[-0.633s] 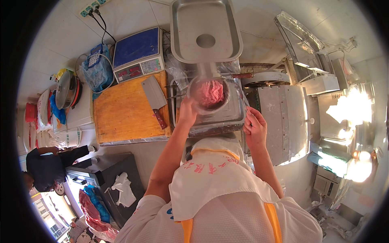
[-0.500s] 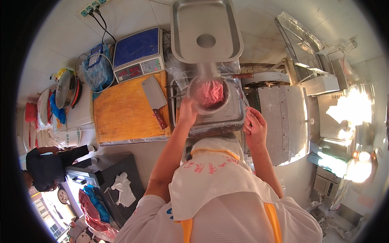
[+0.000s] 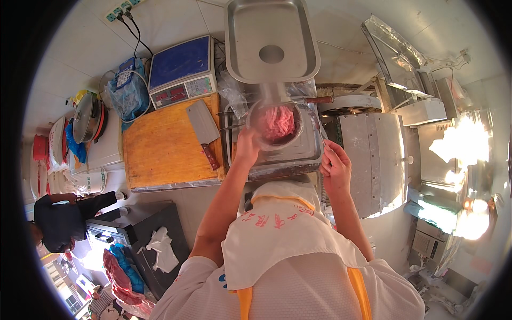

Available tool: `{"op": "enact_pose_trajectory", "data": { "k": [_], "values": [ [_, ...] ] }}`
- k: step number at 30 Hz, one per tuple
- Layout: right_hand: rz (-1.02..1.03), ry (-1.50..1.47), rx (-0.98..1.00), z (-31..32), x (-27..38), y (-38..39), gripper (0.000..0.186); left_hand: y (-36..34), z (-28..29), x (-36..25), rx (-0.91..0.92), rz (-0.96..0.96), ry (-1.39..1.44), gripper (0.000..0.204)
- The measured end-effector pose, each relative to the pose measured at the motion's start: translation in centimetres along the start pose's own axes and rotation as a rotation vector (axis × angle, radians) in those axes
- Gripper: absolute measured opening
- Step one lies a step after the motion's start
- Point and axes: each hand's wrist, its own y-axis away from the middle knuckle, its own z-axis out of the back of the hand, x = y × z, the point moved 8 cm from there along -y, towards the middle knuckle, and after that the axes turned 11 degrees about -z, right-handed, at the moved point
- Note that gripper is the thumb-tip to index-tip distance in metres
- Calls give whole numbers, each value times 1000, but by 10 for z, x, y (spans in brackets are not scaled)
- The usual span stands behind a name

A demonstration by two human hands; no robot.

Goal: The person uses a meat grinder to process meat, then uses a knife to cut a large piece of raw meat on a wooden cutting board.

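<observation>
Tiled wall (image 3: 176, 18) stands beyond the fingers, with a wooden cutting board (image 3: 160, 154) to their left, a meat grinder pan (image 3: 269, 29) ahead and a metal tray (image 3: 290, 155) between them. The left hand (image 3: 247, 146) clasps the bowl (image 3: 272, 146), its fingers partly hidden, minced meat (image 3: 279, 122) just right of them; a slackening grip could spill it. The right hand (image 3: 335, 162) pinches a thin strip (image 3: 323, 136), material unclear.

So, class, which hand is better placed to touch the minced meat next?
Probably the left hand: close beside the minced meat, while the right hand is farther off, near the lower tray.
</observation>
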Motion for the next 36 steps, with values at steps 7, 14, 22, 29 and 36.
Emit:
{"op": "enact_pose_trajectory", "data": {
  "k": [7,14,22,29,36],
  "values": [
    [0,2,6,0,-2,-2,20,7,-9,-8,-15,11,37,35],
    [-1,5,7,-1,-2,-1,21,6,-7,-7,-17,17,45,35],
    [-5,5,4,-1,-2,-2,20,5,-7,-8,7,-8,21,37],
    [-5,4,2,-1,-3,-3,20,8,-12,-9,4,11,67,37],
    [-6,6,-3,-1,-3,-3,20,12,-15,-14,23,-64,-47,20]
  ]
}}
